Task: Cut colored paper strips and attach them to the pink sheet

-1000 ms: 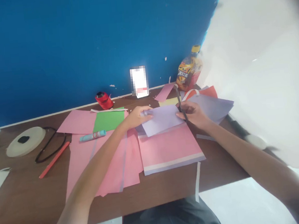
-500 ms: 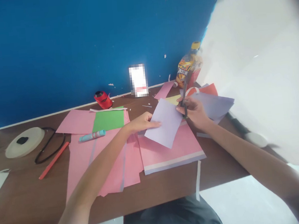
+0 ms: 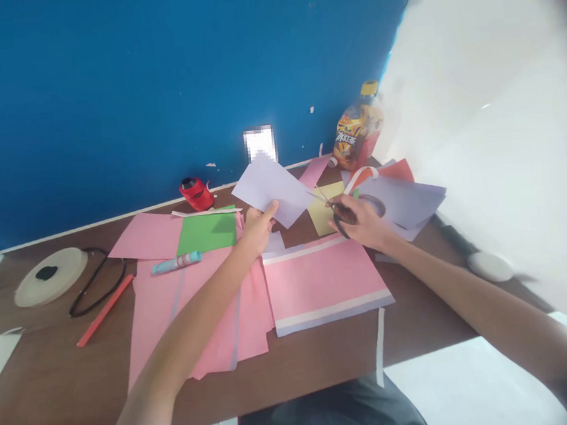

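My left hand (image 3: 259, 225) pinches a lavender paper sheet (image 3: 271, 187) by its lower edge and holds it raised and tilted above the brown table (image 3: 49, 372). My right hand (image 3: 358, 221) grips black-handled scissors (image 3: 335, 209); their blades point left and reach the sheet's right edge. Below both hands lies a pink sheet with a pale stripe (image 3: 322, 285). A yellow paper (image 3: 323, 209) lies under the scissors.
More pink sheets (image 3: 193, 313) and a green sheet (image 3: 206, 234) lie to the left, with a glue stick (image 3: 176, 263), a red pencil (image 3: 104, 311), a black cord (image 3: 96, 288) and a round white disc (image 3: 51, 277). A red tape roll (image 3: 196, 192), an orange bottle (image 3: 358, 130) and stacked lavender sheets (image 3: 406, 202) sit farther back.
My left hand lifted the lavender sheet from above the pink sheet, up and toward the wall. My right hand turned the scissors from upright to pointing left at the sheet's edge.
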A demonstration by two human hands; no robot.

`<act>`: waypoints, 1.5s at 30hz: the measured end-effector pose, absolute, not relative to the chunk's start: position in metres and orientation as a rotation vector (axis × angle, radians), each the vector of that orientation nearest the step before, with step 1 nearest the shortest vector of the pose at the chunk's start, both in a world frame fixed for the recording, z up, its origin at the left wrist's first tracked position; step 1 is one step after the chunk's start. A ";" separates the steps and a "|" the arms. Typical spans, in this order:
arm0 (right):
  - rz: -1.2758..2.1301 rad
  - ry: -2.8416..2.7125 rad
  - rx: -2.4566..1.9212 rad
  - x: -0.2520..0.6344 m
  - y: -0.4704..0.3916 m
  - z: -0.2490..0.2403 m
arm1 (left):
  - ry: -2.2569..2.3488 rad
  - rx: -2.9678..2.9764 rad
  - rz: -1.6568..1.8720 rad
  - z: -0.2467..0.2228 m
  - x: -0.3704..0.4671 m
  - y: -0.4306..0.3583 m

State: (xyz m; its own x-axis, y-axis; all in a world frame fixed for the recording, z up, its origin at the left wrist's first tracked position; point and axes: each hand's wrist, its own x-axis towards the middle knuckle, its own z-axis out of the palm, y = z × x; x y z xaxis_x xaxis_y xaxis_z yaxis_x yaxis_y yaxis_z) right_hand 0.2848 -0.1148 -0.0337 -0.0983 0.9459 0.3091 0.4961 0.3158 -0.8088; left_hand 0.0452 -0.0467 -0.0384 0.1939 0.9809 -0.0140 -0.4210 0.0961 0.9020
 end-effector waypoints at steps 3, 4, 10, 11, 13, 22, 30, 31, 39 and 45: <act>0.601 -1.805 -1.304 0.284 -0.115 -0.037 | 0.739 0.874 1.219 -0.034 0.048 -0.051; 0.592 -1.813 -1.303 0.285 -0.115 -0.038 | 0.734 0.864 1.223 -0.034 0.048 -0.052; 0.640 -1.799 -1.306 0.285 -0.115 -0.038 | 0.714 0.861 1.178 -0.045 0.046 -0.050; 0.652 -1.803 -1.314 0.284 -0.115 -0.037 | 0.713 0.866 1.168 -0.046 0.046 -0.049; 0.668 -1.815 -1.326 0.283 -0.115 -0.036 | 0.716 0.881 1.149 -0.048 0.045 -0.049; 0.775 -1.811 -1.324 0.279 -0.118 -0.035 | 0.738 0.946 1.129 -0.050 0.046 -0.050; 0.819 -1.783 -1.296 0.280 -0.117 -0.037 | 0.744 0.962 1.132 -0.050 0.047 -0.051; 0.822 -1.782 -1.297 0.280 -0.117 -0.037 | 0.744 0.962 1.132 -0.050 0.047 -0.051; 0.813 -1.774 -1.309 0.282 -0.115 -0.041 | 0.745 0.952 1.143 -0.049 0.047 -0.052; 0.796 -1.784 -1.305 0.285 -0.115 -0.041 | 0.780 0.918 1.178 -0.045 0.050 -0.054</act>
